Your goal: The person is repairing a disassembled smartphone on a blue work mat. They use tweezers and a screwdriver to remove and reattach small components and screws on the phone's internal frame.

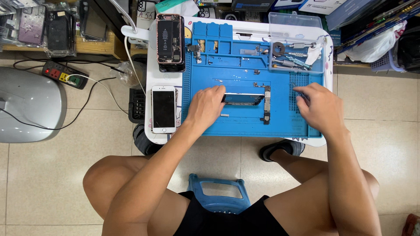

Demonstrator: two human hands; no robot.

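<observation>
A white phone (163, 109) lies face up at the bench's (151, 65) left edge, beside the blue mat (245, 124). The left hand (204, 106) has its grip closed on a phone part (243, 98) at the mat's middle, just left of a circuit board (267, 105). The right hand (319, 107) rests on the mat's right side, fingers curled on a small tool (299, 91); how tightly, I cannot tell.

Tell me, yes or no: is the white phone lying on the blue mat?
No. The white phone lies face up on the white table, just left of the blue mat, beside the left hand.
</observation>
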